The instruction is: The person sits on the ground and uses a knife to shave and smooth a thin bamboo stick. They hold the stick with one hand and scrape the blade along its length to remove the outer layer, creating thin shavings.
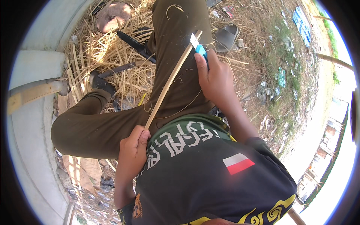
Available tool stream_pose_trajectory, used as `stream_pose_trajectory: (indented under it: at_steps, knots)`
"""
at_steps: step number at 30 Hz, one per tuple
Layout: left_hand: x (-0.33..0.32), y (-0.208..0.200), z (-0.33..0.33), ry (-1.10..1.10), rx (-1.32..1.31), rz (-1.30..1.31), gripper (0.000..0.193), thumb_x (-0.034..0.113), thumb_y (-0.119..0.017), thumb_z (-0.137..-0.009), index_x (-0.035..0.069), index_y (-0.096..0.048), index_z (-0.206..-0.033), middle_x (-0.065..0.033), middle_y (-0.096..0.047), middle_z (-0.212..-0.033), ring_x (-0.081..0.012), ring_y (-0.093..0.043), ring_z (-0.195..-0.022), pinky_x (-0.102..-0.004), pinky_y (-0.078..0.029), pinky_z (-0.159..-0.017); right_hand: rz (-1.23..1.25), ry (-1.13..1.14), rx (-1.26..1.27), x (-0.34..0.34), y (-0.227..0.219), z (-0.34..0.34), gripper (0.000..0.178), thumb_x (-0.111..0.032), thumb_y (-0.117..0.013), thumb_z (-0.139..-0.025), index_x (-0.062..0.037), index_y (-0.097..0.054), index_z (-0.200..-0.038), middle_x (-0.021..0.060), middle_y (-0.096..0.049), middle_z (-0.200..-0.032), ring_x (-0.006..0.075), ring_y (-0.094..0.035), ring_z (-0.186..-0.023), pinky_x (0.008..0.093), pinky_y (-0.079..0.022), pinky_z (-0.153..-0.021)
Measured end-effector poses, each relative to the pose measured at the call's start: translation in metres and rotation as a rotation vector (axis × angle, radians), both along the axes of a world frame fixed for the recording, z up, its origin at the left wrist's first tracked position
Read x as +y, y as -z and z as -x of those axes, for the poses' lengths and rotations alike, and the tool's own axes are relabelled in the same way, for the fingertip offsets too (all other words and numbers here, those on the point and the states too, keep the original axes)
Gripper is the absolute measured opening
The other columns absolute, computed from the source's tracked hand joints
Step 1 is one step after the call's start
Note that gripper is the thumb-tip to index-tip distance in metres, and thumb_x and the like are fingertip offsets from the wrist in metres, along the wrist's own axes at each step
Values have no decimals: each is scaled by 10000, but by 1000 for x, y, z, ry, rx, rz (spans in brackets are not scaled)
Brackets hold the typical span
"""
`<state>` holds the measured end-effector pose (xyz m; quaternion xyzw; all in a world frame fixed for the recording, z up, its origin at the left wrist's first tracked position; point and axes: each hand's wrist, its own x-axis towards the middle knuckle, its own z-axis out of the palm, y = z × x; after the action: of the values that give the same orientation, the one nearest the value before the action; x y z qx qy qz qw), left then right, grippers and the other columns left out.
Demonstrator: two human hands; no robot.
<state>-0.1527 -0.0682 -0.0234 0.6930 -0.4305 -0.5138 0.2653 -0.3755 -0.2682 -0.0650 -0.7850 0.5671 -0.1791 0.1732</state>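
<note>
A thin strip of split wood or bamboo (170, 80) slants over my lap, its lower end close to my waist. My left hand (134, 150) is closed around that lower end, thumb on top. Near the strip's far end, my right hand (215, 77) grips a utility knife (201, 50) with a blue handle. The knife's bare blade lies against the strip. Fine curled shavings (174, 8) cling to my brown trousers, and a long thin one curves across my lap.
A sheathed long blade (131, 43) and a hammer-like tool (99, 80) lie among heaped shavings (127, 82) at left. Beyond them is a rounded stone (112, 17). A grey sandal (226, 37) lies right of my leg. A pale wall (33, 142) closes off the left.
</note>
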Motion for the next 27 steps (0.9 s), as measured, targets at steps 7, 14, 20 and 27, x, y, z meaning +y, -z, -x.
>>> stream_pose_trajectory:
  at_steps: [7,14,20,27]
  knots:
    - [33,-1,-12,-70,79,-65,319,236,-522,-1116,-21,-644,-973,-40,-503,-648,-105,-440,-604,-291,-380,-581,-87,4,-168,-7,4,7,450,-453,-499,-1099,-36,-526,-932,214,-583,-594,464,-620,-570,536,-455,-536]
    - [-6,6,12,-249,-31,-20,342,265,-518,-1111,-31,-677,-1045,-72,-505,-656,-117,-435,-613,-300,-384,-595,-63,-58,-265,-7,7,13,425,-436,-507,-1098,-44,-531,-936,189,-564,-582,449,-614,-556,516,-451,-520]
    - [-40,10,23,-165,-32,91,336,247,-490,-1122,-9,-687,-1212,-119,-502,-639,-155,-417,-566,-330,-380,-577,20,-174,-28,-5,-3,14,414,-438,-530,-1089,-61,-516,-916,164,-580,-579,407,-628,-536,495,-453,-489]
    - [-59,19,21,-71,-52,175,343,260,-472,-1130,-1,-667,-1238,-103,-456,-597,-149,-393,-533,-337,-358,-549,5,-230,40,-8,-1,19,360,-399,-504,-1104,-52,-521,-1009,171,-567,-600,423,-600,-546,494,-430,-499]
